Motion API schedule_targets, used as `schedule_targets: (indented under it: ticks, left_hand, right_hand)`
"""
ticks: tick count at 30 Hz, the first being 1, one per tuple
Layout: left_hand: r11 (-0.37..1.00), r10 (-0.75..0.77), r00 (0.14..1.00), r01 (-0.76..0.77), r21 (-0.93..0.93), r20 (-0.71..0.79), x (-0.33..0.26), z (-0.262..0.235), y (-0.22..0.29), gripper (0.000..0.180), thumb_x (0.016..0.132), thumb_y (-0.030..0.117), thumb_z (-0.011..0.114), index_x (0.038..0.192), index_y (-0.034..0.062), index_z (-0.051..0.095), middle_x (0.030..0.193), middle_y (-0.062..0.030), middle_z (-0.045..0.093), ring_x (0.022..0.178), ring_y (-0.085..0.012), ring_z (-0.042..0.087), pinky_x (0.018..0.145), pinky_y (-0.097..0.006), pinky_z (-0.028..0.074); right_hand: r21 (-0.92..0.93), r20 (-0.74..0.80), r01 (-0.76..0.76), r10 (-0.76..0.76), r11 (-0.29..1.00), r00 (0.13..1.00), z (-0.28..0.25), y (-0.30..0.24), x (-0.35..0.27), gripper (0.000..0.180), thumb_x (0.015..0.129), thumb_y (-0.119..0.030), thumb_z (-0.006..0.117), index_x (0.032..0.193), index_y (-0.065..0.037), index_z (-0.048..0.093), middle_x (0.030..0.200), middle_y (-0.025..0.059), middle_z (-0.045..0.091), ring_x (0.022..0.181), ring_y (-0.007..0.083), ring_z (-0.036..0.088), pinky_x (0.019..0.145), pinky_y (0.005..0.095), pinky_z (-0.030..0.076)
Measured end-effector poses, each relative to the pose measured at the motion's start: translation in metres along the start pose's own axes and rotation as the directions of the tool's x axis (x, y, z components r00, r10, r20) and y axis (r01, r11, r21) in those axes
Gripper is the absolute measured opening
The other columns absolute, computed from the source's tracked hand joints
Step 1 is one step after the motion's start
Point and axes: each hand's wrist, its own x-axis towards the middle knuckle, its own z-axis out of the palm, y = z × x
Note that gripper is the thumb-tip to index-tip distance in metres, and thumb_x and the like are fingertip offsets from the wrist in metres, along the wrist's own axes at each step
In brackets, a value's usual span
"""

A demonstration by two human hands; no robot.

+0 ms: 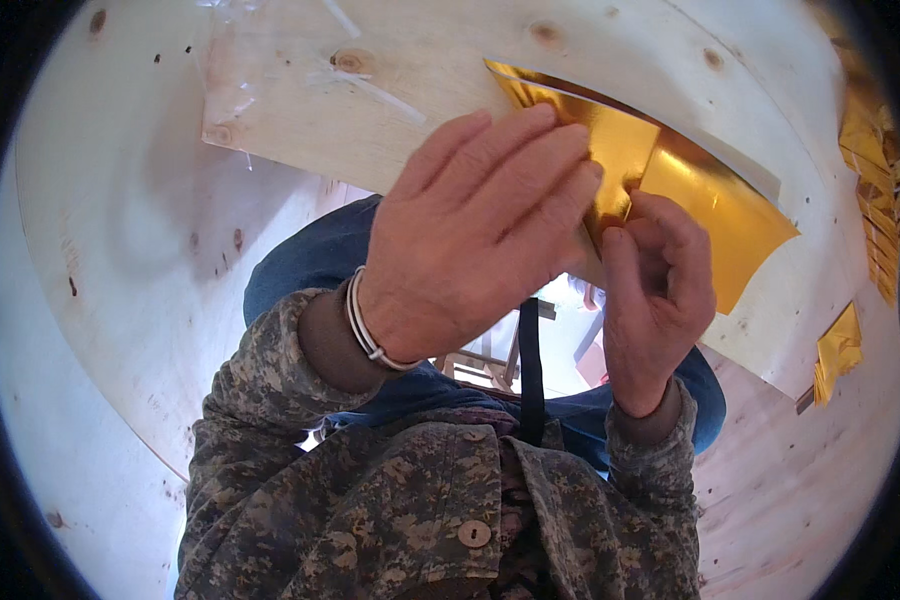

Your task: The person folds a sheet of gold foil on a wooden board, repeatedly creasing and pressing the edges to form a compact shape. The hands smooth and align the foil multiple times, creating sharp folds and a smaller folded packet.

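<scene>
A shiny gold foil sheet [725, 205] lies on the pale plywood board in front of me, with a crease or overlapping edge running across it. My left hand [480, 205] rests over the sheet's left part, fingers stretched out and close together, and hides some of the foil. At the sheet's near edge, my right hand [662, 275] pinches the foil between thumb and bent index finger, close to the crease. A white band [362, 325] circles my left wrist.
The plywood board [300, 125] spans the work area, with a clear plastic strip [385, 98] at its upper left. Crumpled, fringed gold foil [875, 185] lies at the far right, and a smaller gold foil piece [838, 350] sits nearer. My knees in blue trousers [300, 255] are under the board's near edge.
</scene>
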Motion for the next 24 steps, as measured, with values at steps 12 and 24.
schedule_targets:
  ticks: [12, 24]
  left_hand:
    - [0.968, -0.249, 0.918, 0.221, 0.122, 0.308, -0.003, 0.007, 0.013, 0.078, 0.085, 0.072, 0.048, 0.143, 0.0202, 0.052, 0.153, -0.0161, 0.040, 0.142, -0.0343, 0.037, 0.116, -0.054, 0.017]
    - [0.961, -0.277, 0.906, 0.255, 0.108, 0.321, 0.002, 0.012, 0.015, 0.080, 0.081, 0.071, 0.050, 0.143, 0.0201, 0.052, 0.154, -0.0143, 0.040, 0.142, -0.0330, 0.036, 0.117, -0.056, 0.014]
  right_hand:
    - [-0.106, 0.088, -0.093, 0.103, 0.990, 0.991, -0.007, -0.009, 0.005, 0.043, 0.081, 0.011, 0.065, 0.123, 0.000, 0.067, 0.085, 0.0068, 0.064, 0.071, 0.0115, 0.059, 0.066, 0.0239, 0.049]
    - [-0.118, 0.121, -0.129, 0.143, 0.985, 0.982, -0.009, -0.015, 0.008, 0.047, 0.084, 0.011, 0.060, 0.130, 0.003, 0.061, 0.083, 0.0065, 0.066, 0.073, 0.0093, 0.059, 0.067, 0.0225, 0.049]
